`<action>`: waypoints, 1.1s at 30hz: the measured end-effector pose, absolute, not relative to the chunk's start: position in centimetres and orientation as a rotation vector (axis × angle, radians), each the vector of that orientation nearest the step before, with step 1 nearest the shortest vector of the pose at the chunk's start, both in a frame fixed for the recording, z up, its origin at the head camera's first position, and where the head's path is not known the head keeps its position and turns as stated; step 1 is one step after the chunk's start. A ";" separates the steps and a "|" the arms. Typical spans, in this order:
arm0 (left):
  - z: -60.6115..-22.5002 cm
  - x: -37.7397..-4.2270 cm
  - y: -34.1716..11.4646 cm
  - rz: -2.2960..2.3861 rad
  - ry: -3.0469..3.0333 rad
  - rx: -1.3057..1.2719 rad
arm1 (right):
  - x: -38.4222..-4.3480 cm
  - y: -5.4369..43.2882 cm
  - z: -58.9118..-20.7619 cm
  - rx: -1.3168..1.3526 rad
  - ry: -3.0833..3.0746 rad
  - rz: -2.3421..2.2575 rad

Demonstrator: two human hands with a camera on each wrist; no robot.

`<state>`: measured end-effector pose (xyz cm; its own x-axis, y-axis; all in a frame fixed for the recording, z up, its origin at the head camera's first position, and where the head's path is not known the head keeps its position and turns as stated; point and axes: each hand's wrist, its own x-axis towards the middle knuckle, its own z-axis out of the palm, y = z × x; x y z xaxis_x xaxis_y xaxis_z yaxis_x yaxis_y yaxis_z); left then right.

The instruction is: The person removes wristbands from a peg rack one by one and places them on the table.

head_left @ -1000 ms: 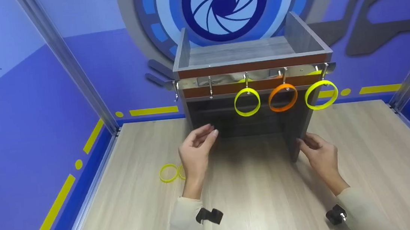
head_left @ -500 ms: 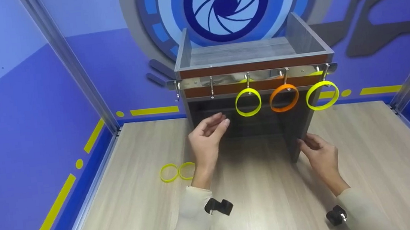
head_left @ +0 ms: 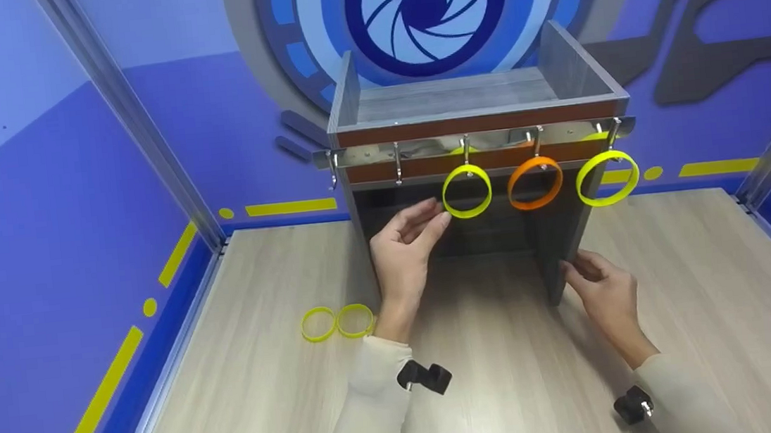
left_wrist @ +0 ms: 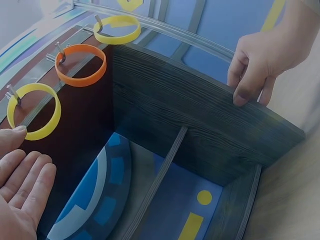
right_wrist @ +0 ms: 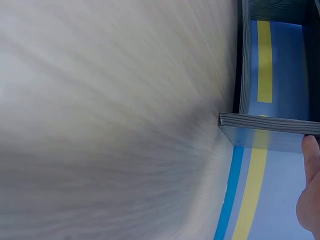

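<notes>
My left hand is raised under the hook rail, its thumb tip at the lower edge of a yellow ring. In the left wrist view the thumb stands apart from the loosely extended fingers; whether it touches the ring is unclear. That ring hangs on a hook beside an orange ring and another yellow ring. My right hand grips the front edge of the right side panel of a grey wooden shelf unit, thumb on the inner face.
Two yellow rings, a left one and a right one, lie flat on the wooden tabletop. Two hooks at the left of the metal rail carry no ring. Blue walls with metal posts enclose the table.
My left hand has moved right and upward, from the shelf's left opening to the nearest hanging yellow ring. The right hand stays on the side panel.
</notes>
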<state>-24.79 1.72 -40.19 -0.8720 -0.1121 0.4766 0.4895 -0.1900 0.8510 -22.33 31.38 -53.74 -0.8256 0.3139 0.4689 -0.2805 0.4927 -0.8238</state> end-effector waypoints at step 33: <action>-38.1 -24.0 3.0 -2.292 -1.495 -0.490 | -22.3 31.4 -53.7 0.000 -2.153 1.311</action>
